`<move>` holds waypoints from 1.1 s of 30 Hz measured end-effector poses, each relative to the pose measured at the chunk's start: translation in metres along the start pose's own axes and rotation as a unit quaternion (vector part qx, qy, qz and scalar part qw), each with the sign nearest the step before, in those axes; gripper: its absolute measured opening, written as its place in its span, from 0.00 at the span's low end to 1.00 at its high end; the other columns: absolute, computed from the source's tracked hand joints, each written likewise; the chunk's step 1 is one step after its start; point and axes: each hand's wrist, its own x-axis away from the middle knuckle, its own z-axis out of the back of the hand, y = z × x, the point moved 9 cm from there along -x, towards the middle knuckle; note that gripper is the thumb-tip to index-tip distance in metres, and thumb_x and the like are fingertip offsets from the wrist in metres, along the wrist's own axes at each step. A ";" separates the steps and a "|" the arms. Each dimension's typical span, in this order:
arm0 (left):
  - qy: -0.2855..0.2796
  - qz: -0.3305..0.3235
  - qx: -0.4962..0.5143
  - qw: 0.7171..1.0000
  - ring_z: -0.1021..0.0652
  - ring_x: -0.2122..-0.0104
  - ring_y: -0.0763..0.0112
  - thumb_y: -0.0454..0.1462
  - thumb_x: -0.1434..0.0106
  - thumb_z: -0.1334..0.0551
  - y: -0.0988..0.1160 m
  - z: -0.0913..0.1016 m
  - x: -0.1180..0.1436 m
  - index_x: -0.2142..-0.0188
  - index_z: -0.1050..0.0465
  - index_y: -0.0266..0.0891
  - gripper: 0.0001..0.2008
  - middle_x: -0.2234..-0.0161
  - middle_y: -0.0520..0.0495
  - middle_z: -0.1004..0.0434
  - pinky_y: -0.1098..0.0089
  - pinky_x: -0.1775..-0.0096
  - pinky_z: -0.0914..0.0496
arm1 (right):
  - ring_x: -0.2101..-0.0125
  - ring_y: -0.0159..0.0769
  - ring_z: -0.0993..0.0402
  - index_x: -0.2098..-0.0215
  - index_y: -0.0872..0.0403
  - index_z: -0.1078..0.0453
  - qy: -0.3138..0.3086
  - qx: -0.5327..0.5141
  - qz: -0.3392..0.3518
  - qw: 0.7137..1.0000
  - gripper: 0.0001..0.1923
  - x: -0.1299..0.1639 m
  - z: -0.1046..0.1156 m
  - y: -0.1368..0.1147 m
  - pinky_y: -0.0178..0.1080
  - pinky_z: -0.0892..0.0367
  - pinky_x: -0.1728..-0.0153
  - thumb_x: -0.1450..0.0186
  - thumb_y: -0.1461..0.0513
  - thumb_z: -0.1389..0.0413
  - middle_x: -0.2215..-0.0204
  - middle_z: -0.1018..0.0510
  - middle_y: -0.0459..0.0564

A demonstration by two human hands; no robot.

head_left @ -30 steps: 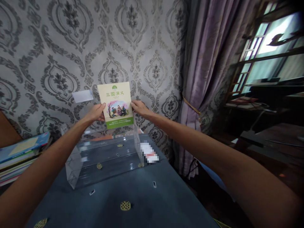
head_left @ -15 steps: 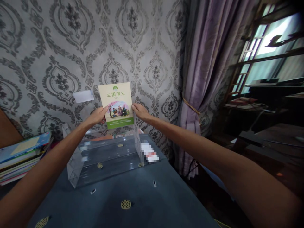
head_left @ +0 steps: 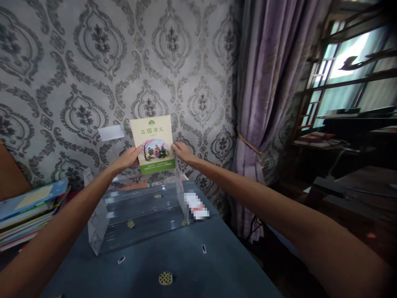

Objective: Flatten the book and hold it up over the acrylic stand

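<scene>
A cream and green book [head_left: 154, 142] with a picture of seated figures on its cover is held upright between both hands. My left hand [head_left: 132, 158] grips its left edge, thumb on the cover. At its right edge my right hand [head_left: 182, 151] pinches the book, the thumb in front. Directly below and in front stands a clear plastic rack [head_left: 97, 225] with stepped tiers on the dark table. The book is over the rack's rear part; whether its lower edge touches the rack I cannot tell.
A stack of books [head_left: 34, 207] lies on the left. Right of the rack is a blurred white and red item [head_left: 196, 206] on the patterned tablecloth [head_left: 186, 265]. Patterned wallpaper backs the table, with a tied purple curtain [head_left: 252, 145] to the right.
The view has tilted up slightly, so everything sits a little lower in the picture. Both hands still hold the book in nearly the same place above the rack.
</scene>
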 end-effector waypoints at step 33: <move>0.034 0.044 -0.009 0.998 0.18 0.68 0.56 0.54 0.32 0.50 0.009 0.002 0.003 0.52 0.27 0.37 0.26 0.68 0.41 0.18 0.63 0.69 0.25 | 0.68 0.38 0.29 0.74 0.55 0.31 0.044 -0.091 -0.088 0.991 0.21 0.004 0.005 0.012 0.38 0.34 0.62 0.29 0.52 0.49 0.74 0.27 0.45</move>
